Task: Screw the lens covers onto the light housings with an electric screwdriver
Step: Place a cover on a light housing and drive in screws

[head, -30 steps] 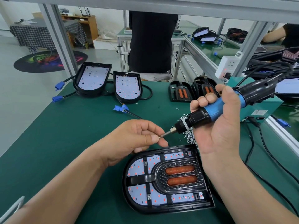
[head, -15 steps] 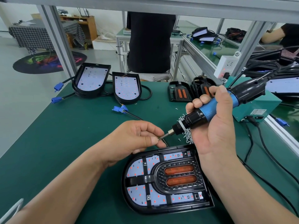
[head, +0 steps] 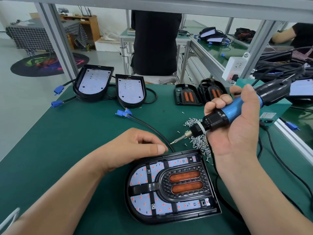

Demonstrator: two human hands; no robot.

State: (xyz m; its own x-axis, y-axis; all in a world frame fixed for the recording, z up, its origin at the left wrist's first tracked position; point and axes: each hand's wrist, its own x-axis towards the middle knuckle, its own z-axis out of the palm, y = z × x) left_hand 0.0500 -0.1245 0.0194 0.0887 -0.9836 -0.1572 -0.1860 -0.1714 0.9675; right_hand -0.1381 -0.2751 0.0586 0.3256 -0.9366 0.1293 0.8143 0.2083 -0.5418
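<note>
The light housing lies flat on the bench close to the person, LED board up. The black lens cover, with its two orange windows, is seated inside the housing's rim, so the screw holes face straight up for the driver. The left hand rests at the housing's far-left edge. Its fingers are loosely curled, the thumb lies along the forefinger and nothing shows between them. It looks placed to steady the housing against the twist of driving. The right hand holds the electric screwdriver with its fingers wrapped tight round the blue barrel. The tool is tilted, with the bit tip low and clear of the cover, just beyond the housing's far edge. Whether a screw sits on the tip is too small to tell. A loose heap of screws lies just beside the housing under the driver, within easy reach of either hand. Judging by this, the next move is to bring the bit upright over a corner hole. Along the bench's far side stand two open housings and two spare lens covers, seemingly awaiting their turn.
</note>
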